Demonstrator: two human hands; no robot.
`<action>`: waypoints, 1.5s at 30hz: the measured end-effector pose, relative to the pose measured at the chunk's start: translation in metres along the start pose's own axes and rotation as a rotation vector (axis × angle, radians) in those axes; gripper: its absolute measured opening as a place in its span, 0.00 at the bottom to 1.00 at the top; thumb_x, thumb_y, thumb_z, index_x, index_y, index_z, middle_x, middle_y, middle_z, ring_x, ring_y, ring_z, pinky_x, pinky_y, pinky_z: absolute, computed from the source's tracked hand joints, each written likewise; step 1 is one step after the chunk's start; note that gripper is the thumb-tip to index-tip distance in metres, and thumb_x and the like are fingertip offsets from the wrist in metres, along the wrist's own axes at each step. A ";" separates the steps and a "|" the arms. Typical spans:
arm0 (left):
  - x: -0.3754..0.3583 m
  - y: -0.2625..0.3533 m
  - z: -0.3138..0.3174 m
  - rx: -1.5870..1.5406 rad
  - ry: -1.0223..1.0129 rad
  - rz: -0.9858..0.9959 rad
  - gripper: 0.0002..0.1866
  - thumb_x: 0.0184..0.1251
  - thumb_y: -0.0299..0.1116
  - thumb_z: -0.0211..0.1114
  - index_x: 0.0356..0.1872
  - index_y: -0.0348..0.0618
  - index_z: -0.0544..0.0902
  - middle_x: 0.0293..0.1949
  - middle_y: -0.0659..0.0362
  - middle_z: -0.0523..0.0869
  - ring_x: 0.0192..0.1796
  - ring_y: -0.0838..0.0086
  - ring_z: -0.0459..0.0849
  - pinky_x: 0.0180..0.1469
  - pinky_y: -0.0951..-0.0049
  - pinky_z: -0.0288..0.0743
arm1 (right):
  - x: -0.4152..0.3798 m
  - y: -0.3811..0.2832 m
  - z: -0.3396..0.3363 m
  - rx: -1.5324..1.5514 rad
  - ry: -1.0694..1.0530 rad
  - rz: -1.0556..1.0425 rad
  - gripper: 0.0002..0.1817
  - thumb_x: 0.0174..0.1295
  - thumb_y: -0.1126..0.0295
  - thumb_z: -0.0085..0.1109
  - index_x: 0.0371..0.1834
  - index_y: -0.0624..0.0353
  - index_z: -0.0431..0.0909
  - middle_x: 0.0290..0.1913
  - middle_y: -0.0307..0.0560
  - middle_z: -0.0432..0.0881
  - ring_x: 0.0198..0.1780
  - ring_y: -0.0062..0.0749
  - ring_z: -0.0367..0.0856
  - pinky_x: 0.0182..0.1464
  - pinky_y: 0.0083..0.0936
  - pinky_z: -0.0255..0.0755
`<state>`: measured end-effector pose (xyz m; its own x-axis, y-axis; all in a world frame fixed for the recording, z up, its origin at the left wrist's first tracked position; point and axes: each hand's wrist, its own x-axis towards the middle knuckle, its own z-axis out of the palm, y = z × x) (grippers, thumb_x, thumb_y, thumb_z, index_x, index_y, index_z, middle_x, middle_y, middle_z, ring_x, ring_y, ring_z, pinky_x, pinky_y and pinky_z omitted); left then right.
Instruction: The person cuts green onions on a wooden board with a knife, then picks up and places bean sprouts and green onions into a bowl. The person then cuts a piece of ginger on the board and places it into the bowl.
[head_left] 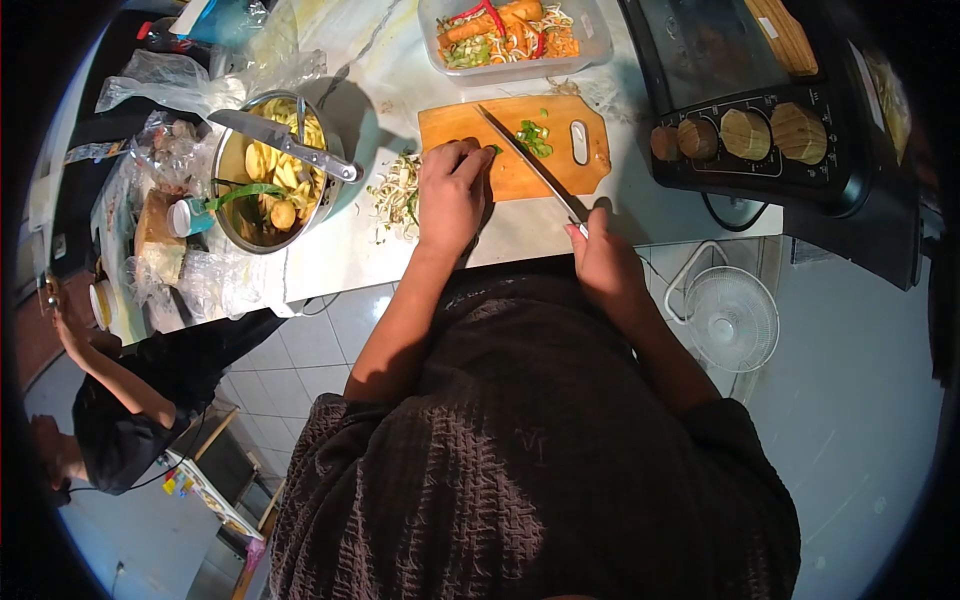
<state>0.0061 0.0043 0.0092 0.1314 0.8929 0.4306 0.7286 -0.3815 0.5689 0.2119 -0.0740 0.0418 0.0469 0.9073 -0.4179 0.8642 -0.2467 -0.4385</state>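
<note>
My right hand [608, 262] grips a kitchen knife [530, 158] by its handle, the long blade slanting up and left over the wooden cutting board [455, 120]. At the board's left side my left hand [452, 195] is closed, fingers curled down. A bit of green vegetable [495, 149] shows at its fingertips; the rest is hidden under the hand. Chopped green pieces [534, 140] lie on the board to the right of the blade. Beside my left hand, a heap of bean sprouts [397, 198] lies on the table.
Left stands a metal pot [222, 175] of sliced yellow pieces, another knife [285, 142] across it. Plastic bags [165, 80] lie beyond. A plastic container [600, 45] of vegetables sits behind the board. Right are a black appliance [740, 180] and a floor fan [735, 318]. Another person [130, 410] is at left.
</note>
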 end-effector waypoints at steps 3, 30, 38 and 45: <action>0.004 0.000 0.006 -0.049 0.003 -0.005 0.05 0.59 0.24 0.70 0.36 0.39 0.87 0.38 0.55 0.84 0.44 0.57 0.81 0.48 0.60 0.75 | -0.004 0.002 -0.001 0.014 0.021 0.012 0.19 0.74 0.54 0.51 0.46 0.62 0.64 0.30 0.70 0.83 0.36 0.71 0.82 0.38 0.58 0.75; 0.003 -0.002 0.003 -0.069 -0.031 -0.014 0.06 0.59 0.23 0.70 0.37 0.38 0.87 0.39 0.53 0.86 0.45 0.56 0.83 0.49 0.62 0.77 | 0.013 -0.017 0.001 0.025 -0.108 0.003 0.21 0.74 0.55 0.51 0.48 0.66 0.64 0.32 0.70 0.83 0.38 0.68 0.83 0.40 0.56 0.75; 0.002 -0.003 0.002 -0.043 -0.025 -0.004 0.05 0.60 0.23 0.70 0.37 0.37 0.87 0.40 0.53 0.86 0.46 0.56 0.83 0.49 0.61 0.77 | 0.002 -0.008 0.001 0.050 -0.028 0.006 0.20 0.73 0.55 0.53 0.47 0.64 0.65 0.31 0.68 0.83 0.38 0.68 0.83 0.40 0.56 0.75; 0.001 0.003 -0.002 -0.031 -0.037 0.003 0.07 0.60 0.23 0.70 0.39 0.38 0.88 0.41 0.53 0.84 0.46 0.55 0.82 0.49 0.60 0.76 | 0.007 -0.014 -0.001 -0.008 -0.013 0.009 0.20 0.73 0.55 0.53 0.47 0.63 0.65 0.31 0.68 0.83 0.37 0.68 0.83 0.39 0.57 0.76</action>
<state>0.0069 0.0030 0.0131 0.1588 0.8998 0.4064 0.7073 -0.3909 0.5890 0.2008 -0.0642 0.0461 0.0486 0.9004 -0.4322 0.8679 -0.2523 -0.4280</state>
